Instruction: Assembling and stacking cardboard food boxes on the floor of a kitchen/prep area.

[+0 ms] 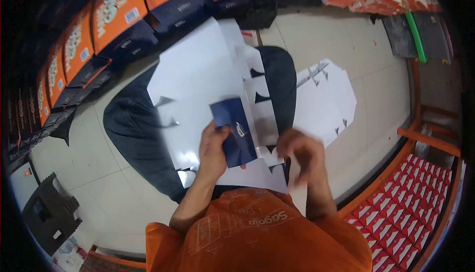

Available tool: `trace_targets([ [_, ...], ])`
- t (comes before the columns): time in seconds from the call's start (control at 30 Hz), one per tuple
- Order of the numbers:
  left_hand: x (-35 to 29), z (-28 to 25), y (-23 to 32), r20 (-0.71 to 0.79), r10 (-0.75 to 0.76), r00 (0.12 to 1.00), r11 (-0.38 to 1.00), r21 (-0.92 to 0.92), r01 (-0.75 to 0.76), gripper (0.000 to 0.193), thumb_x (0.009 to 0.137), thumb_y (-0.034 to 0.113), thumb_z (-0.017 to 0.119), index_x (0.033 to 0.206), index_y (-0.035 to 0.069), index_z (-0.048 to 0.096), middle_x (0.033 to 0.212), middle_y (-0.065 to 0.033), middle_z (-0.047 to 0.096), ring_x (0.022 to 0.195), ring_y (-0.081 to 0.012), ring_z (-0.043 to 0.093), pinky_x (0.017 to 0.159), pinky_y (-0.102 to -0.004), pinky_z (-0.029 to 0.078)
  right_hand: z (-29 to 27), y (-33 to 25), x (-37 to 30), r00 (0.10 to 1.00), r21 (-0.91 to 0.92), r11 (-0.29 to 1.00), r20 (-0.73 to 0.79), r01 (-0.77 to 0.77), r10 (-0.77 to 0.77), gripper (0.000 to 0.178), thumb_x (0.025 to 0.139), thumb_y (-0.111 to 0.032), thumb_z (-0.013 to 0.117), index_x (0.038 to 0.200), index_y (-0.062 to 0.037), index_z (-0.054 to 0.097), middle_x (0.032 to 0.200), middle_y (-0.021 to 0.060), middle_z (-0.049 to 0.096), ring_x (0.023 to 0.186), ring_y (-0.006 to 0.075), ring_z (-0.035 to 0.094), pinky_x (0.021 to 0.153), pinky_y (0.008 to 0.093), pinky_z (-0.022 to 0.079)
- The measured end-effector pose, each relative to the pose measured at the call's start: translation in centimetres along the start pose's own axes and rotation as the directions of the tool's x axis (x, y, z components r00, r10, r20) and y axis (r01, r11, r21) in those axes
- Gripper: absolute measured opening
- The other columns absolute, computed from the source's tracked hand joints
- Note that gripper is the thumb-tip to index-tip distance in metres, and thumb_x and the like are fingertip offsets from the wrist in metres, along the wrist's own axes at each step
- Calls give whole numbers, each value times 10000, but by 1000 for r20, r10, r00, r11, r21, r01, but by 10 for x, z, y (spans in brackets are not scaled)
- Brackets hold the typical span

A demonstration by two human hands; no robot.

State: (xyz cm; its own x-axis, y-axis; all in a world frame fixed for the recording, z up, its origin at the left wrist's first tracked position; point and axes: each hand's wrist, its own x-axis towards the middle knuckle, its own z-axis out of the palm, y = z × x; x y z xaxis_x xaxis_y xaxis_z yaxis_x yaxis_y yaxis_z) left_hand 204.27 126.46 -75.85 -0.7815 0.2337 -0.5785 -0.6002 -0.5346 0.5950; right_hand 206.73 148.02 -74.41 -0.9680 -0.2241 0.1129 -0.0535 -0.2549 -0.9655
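A large white die-cut cardboard sheet [195,79] with cut flaps and slots along its edges lies across my lap. Over its lower middle stands a dark blue cardboard panel [238,132] with a small white print; it looks like a folded-over flap, though its join to the sheet is unclear. My left hand [213,148] grips this panel by its left edge, thumb on the blue face. To the right, by the sheet's slotted edge, my right hand [301,154] is raised with bent fingers, smeared by motion. Whether it touches the edge cannot be made out.
Another white die-cut sheet [324,101] lies on the tiled floor to my right. Orange and dark blue boxes [118,14] line the left and far side. A wooden frame [391,173] with rows of red packs [405,212] stands at the lower right.
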Motion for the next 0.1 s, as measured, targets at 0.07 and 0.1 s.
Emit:
trace_targets([
  [0.07, -12, 11, 7, 122, 180, 976, 983, 17, -183, 237, 976, 149, 374, 1126, 5, 487, 889, -109, 600, 618, -190, 607, 512, -313, 550, 26, -11, -34, 996, -297, 954, -76, 30, -56, 329, 696, -210, 802, 882, -23, 606, 892, 121, 612, 831, 216, 613, 704, 313, 498],
  [0.1, -15, 16, 7, 106, 180, 978, 976, 107, -191, 237, 976, 149, 374, 1126, 5, 487, 889, -109, 600, 618, -190, 607, 512, -313, 550, 33, -13, -44, 988, -642, 764, -63, 70, -143, 467, 699, -357, 845, 883, -13, 589, 865, 152, 618, 856, 232, 627, 710, 332, 518],
])
